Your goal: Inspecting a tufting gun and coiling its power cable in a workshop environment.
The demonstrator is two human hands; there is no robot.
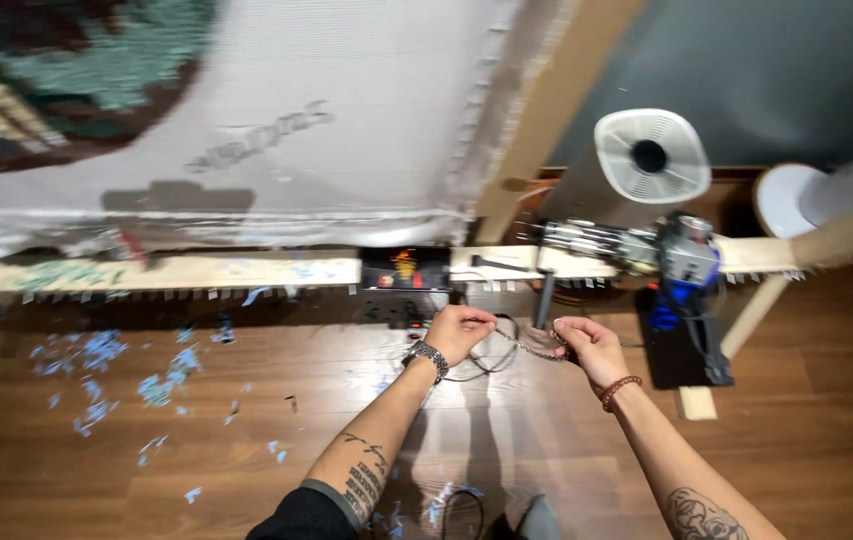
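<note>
Both my hands are held out low over the wooden floor and pinch the two ends of a thin metal chain point(527, 347) that hangs slack between them. My left hand point(460, 331), with a metal watch on its wrist, grips one end. My right hand point(587, 345), with a beaded bracelet on its wrist, grips the other end. Just beyond the hands a blue and grey tufting gun point(675, 262) rests on the lower wooden bar point(247, 270) of a frame. A white cloth point(347, 130) with a tufted green and brown patch is stretched on that frame.
Blue yarn scraps point(97, 365) litter the floor at left. A white fan heater point(647, 160) and a white roll point(797, 200) stand at the right behind the frame. A black power strip point(405, 310) and dark cables lie under the bar.
</note>
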